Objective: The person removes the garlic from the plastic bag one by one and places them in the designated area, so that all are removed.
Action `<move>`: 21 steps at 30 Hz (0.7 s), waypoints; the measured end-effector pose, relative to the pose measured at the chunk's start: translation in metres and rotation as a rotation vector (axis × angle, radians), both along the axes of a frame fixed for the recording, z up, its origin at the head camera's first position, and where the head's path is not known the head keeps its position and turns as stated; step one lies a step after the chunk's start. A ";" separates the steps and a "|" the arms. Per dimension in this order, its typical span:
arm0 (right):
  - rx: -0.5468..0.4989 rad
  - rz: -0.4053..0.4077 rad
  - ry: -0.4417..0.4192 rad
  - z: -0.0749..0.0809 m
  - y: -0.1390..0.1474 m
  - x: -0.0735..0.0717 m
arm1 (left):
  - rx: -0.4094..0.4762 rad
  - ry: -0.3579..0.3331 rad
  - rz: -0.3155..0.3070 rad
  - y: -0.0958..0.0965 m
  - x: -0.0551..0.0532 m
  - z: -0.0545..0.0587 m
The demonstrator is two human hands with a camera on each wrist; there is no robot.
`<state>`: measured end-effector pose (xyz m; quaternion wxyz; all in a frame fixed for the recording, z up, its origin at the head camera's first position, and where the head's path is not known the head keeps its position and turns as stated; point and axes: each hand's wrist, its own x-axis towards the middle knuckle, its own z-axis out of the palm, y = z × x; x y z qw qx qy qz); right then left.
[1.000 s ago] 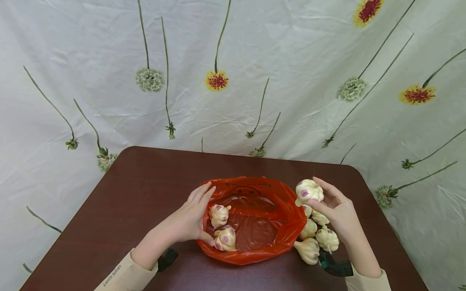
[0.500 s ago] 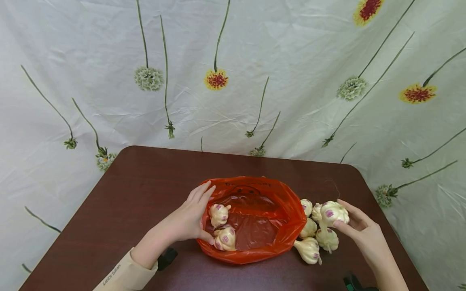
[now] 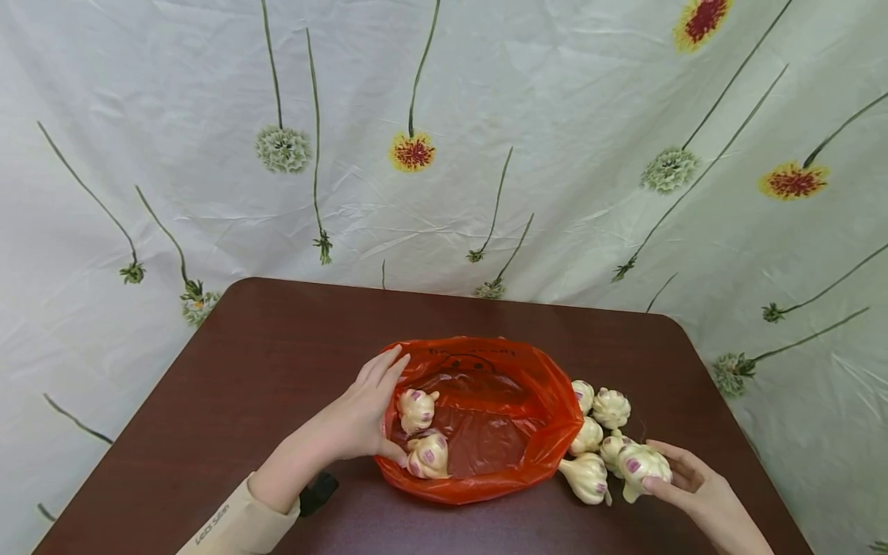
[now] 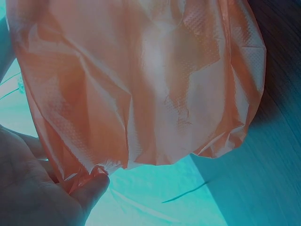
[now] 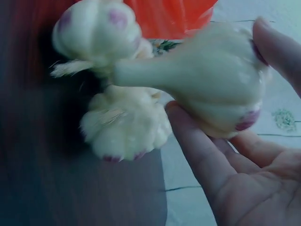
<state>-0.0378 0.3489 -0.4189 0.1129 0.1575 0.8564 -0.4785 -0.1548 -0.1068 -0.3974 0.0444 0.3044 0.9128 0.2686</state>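
My left hand pinches the left rim of a red plastic bag, which stands with its mouth spread wide. In the left wrist view the thumb presses the gathered edge of the bag. Two garlic bulbs lie inside: an upper one and a lower one beside the thumb. On the right, my right hand holds a garlic bulb between thumb and fingers. The right wrist view shows this bulb with its thick neck pointing left, away from the palm.
Several loose garlic bulbs lie against the bag's right side, among them a front one and a back one. The dark brown table has rounded far corners. Behind it hangs a pale flowered cloth.
My right hand has carried the garlic bulb from beside the bag's right rim, rightward and then toward the front of the loose bulbs. The left hand and the bag have stayed in place.
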 end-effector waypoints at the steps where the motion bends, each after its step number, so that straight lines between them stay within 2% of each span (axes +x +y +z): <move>1: 0.014 0.005 -0.023 -0.002 0.000 0.001 | 0.000 -0.003 0.000 0.000 0.000 0.000; 5: 0.066 0.027 -0.107 -0.008 0.001 0.003 | -0.004 0.002 0.001 -0.001 0.000 0.000; 10: 0.086 0.035 -0.171 -0.018 0.001 0.004 | -0.003 0.004 0.001 -0.001 -0.001 0.000; 16: 0.094 0.042 -0.185 -0.027 -0.001 0.003 | -0.003 -0.003 0.001 -0.001 0.000 0.000; 21: 0.128 0.047 -0.159 -0.031 -0.003 0.003 | -0.008 0.005 0.003 -0.001 -0.001 0.000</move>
